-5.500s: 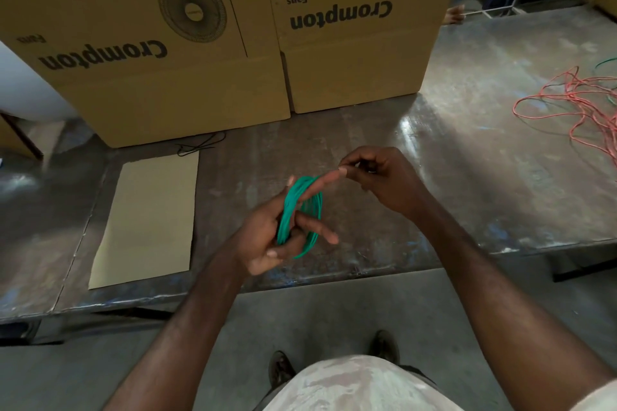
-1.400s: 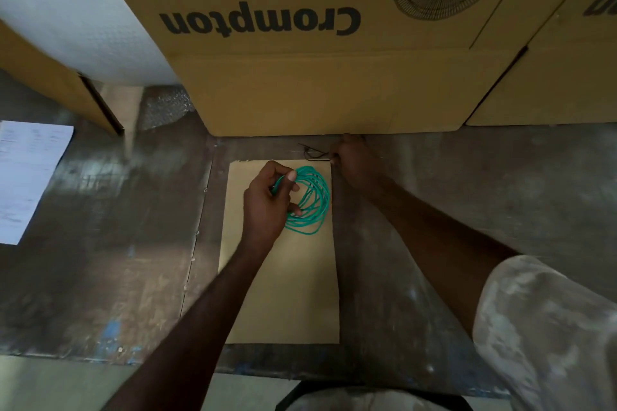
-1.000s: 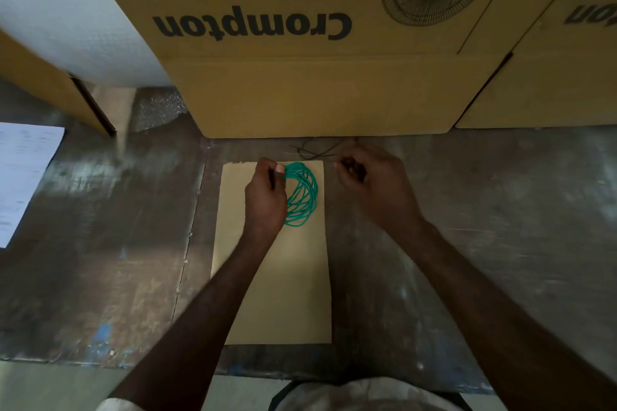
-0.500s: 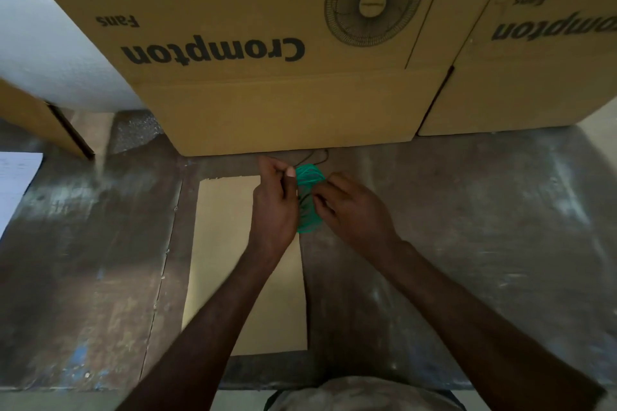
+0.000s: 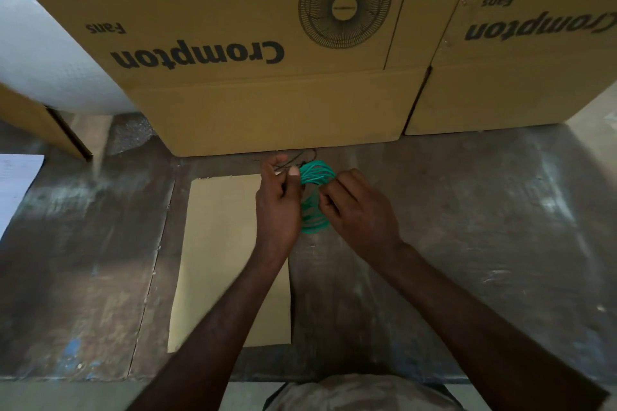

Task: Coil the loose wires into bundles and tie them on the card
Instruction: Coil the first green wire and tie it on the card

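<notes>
A coil of green wire [image 5: 313,177] stands on edge between my two hands, at the far right corner of the tan card [image 5: 220,243] lying flat on the metal table. My left hand [image 5: 277,203] grips the coil's left side, and its fingertips pinch a thin dark tie wire [image 5: 293,160] by the coil's top. My right hand [image 5: 357,210] holds the coil's right side with curled fingers. Both hands hide the coil's middle.
Two big brown Crompton fan cartons [image 5: 267,43] stand just behind the hands. A roll of bubble wrap [image 5: 43,53] lies at the back left. A white paper sheet [image 5: 16,180] rests at the left edge. The worn metal table [image 5: 467,227] stretches to the right.
The coil lay flat on the card under my left hand one second ago. My right hand came in from the tie wires, and both hands now hold the coil upright.
</notes>
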